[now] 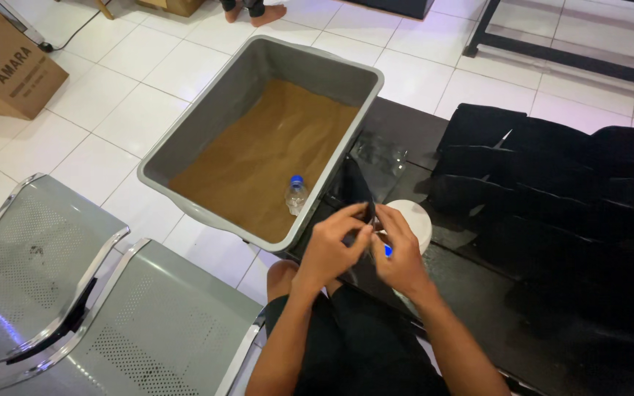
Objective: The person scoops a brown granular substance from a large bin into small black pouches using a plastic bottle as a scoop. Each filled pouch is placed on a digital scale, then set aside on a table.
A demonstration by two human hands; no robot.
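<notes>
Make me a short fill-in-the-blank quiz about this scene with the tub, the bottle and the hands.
1. The gray tub holds a layer of brown ____.
2. The bottle standing in the tub has a ____ cap.
3. The left hand and right hand both pinch a small ____ pouch.
4. The round container behind the hands is ____.

Missing words: sand; blue; black; white

Seats: grey perforated metal bench seats, lower left
Box: brown cardboard box, upper left
Floor: white tiled floor
</notes>
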